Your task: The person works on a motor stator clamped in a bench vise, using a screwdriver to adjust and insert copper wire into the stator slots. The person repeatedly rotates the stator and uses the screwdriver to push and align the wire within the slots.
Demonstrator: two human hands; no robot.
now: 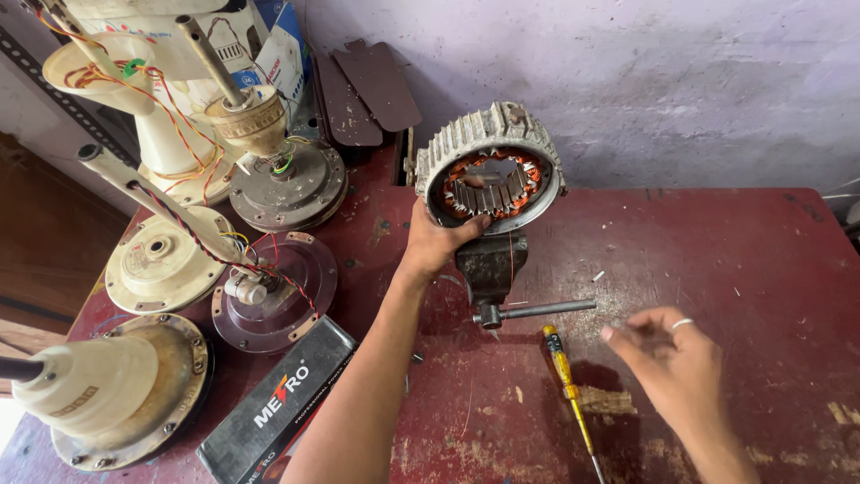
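Observation:
My left hand point(436, 240) grips the lower left rim of a round finned motor stator point(491, 161) with copper windings, which stands upright on a small bench vise point(491, 264). The vise's steel handle bar point(542, 309) sticks out to the right. My right hand point(667, 351) hovers above the red table point(735, 260) with fingers apart and holds nothing; it wears a ring. A yellow-handled screwdriver point(566, 381) lies on the table just left of my right hand, its shaft pointing toward the near edge.
Several dismantled ceiling fan motors point(161, 264) with down rods and loose coloured wires crowd the table's left side. A dark cardboard box point(278, 412) lies at the near left. Brown fan blades point(367, 90) lean against the wall behind.

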